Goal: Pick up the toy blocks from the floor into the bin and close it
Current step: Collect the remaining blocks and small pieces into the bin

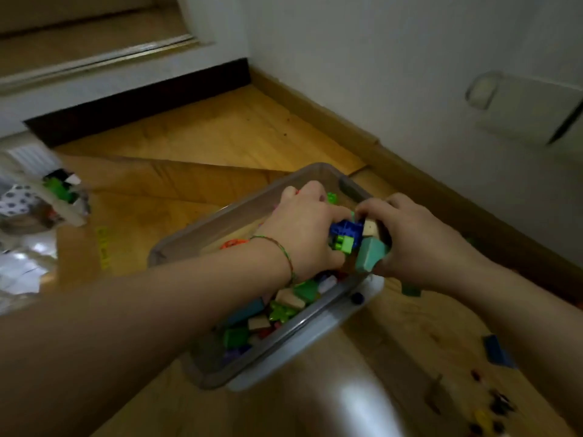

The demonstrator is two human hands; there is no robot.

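At frame centre, the left hand (303,228) and right hand (419,241) together clutch blocks (347,231) over the bin (220,217); letting them drop in looks next.

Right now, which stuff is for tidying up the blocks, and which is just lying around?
For the job: clear bin, blocks inside it, handful of blocks gripped by left hand and right hand, blue block on the floor.
Just lying about: flattened cardboard, stair step, clutter at left.

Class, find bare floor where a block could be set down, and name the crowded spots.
Free: the wood floor between the bin and the dark skirting. Crowded: the bin; the floor right of it, strewn with a blue block and small pieces.
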